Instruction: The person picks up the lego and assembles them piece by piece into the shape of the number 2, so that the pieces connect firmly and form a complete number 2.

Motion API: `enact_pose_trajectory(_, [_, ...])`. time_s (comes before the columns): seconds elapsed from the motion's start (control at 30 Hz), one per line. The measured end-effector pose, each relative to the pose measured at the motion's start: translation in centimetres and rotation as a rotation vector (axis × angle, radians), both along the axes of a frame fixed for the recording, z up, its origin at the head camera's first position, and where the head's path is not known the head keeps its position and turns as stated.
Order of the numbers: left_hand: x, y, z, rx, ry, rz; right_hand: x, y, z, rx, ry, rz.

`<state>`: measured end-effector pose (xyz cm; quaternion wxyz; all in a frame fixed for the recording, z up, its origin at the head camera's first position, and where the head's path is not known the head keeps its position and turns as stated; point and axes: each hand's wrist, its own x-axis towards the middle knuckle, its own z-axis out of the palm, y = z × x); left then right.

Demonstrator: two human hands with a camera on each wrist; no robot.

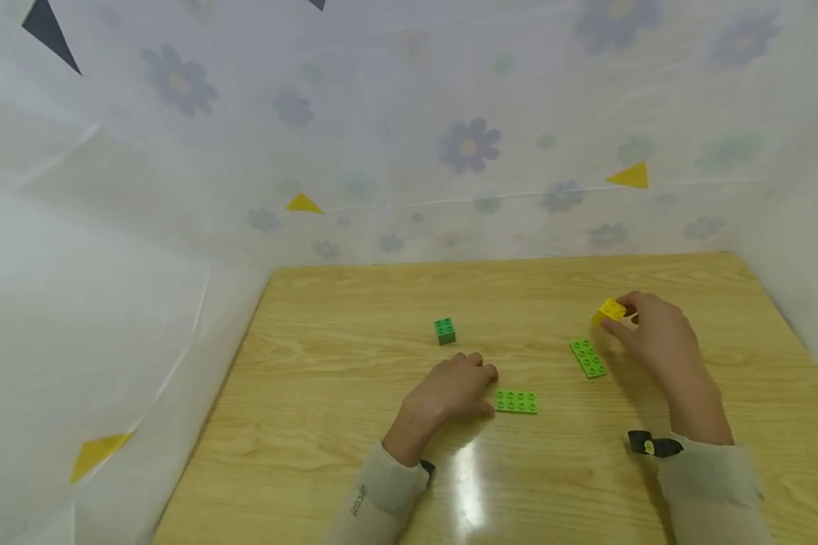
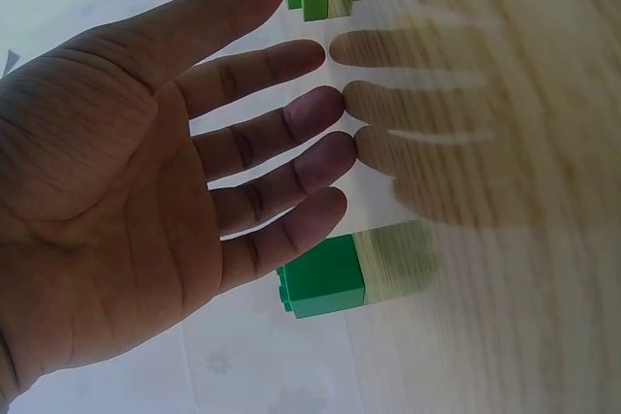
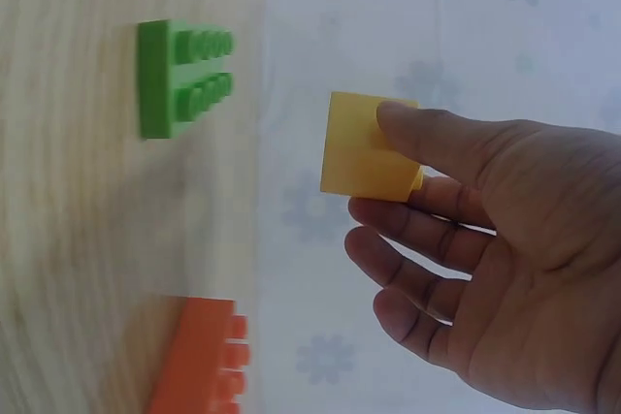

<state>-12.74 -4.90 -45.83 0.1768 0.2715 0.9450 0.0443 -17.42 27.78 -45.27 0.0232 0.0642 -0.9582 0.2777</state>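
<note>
**Your right hand pinches the yellow block at the right of the frame**

The block appears raised off the wooden table, studs up, gripped between your right thumb and fingers. Hold it by its sides, as here, so that studs and underside are unobstructed; a light, level pinch should be enough. Just below it in the frame lies the slanted green plate; give its studs clearance as you move. At lower centre, your left hand holds nothing, its fingers extended and relaxed. The thumb is just beside the straight green plate; I cannot tell if they touch, so avoid nudging it. Left of centre stands the dark green block. At the right-wrist view's lower left is an orange-red block; mind your wrist there.
</note>
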Motion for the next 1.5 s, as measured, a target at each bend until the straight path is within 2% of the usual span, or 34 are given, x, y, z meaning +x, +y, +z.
enact_pose_trajectory(0.23, [-0.4,0.3,0.0,0.018,-0.007,-0.004,1.2,-0.4,1.9,0.003,0.051,0.043])
enact_pose_trajectory(0.5, [-1.3,0.8,-0.4,0.041,-0.023,-0.026,2.4,-1.5,3.9,0.011,0.070,0.101])
enact_pose_trajectory(0.73, [-1.5,1.0,-0.5,0.049,-0.027,-0.031,3.5,-3.0,4.4,-0.002,0.068,0.166])
enact_pose_trajectory(0.9, [-1.8,1.1,-0.6,0.057,-0.033,-0.030,4.1,-5.5,4.2,0.005,0.034,0.253])
enact_pose_trajectory(1.03, [-2.1,1.2,-0.5,0.064,-0.028,-0.028,4.3,-7.0,3.1,0.013,0.030,0.342])
enact_pose_trajectory(1.23, [-2.2,1.2,-0.5,0.093,-0.041,-0.039,4.9,-8.2,1.6,0.023,0.007,0.387])
enact_pose_trajectory(1.5, [-2.2,1.5,-0.7,0.160,-0.047,-0.038,5.0,-9.3,0.8,0.016,-0.011,0.442])
